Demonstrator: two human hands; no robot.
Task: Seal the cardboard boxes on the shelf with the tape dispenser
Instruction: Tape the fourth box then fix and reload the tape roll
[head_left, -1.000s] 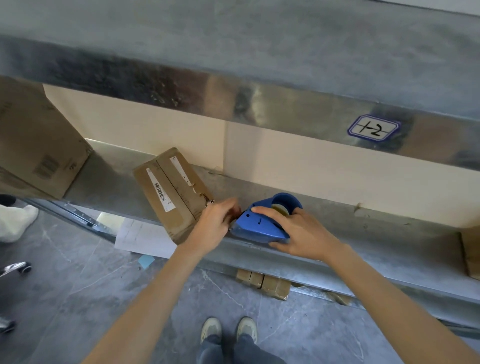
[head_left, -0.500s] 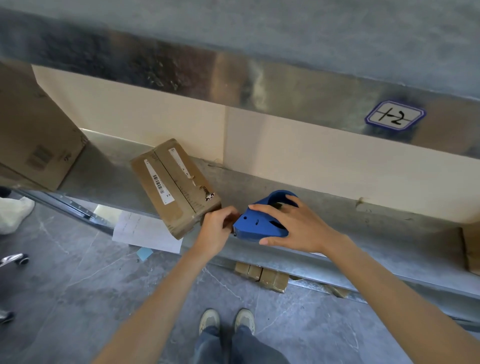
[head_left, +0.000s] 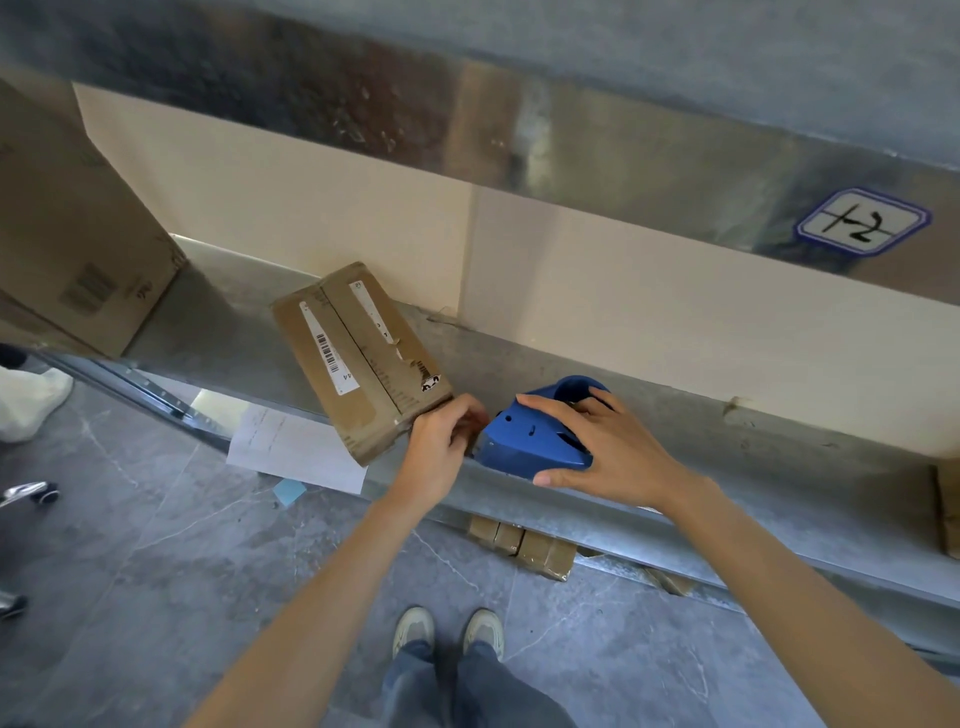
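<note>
Two hands work at the dispenser (head_left: 540, 439), which sits on the shelf (head_left: 753, 467) near its front edge, just right of the small box (head_left: 358, 358). The right hand (head_left: 618, 452) has its grip clamped on the blue body, fingers over the top and thumb at the near side. The left hand (head_left: 441, 441) is curled at the dispenser's nose, its knuckles against the box's near corner. Whether its grip has the tape end pinched cannot be told, since the fingertips hide it.

The box lies flat but skewed, one corner jutting past the shelf's front edge. A dark seam runs along its top with no fresh tape that I can make out. I judge the step to be freeing the tape end before the first strip.

To do it well, the right hand should press the dispenser down so it does not skid while the left pulls. Draw out only a short tail, flat and untwisted, with the sticky side off the fingers and the shelf. Square the box and slide it back first, as pressure on an overhanging corner could tip it. Anchor the tail on the near end face, then run along the seam with steady pressure.

A bigger box (head_left: 78, 249) at the left and another (head_left: 948, 509) at the right edge lie well apart from the hands and can wait.
</note>
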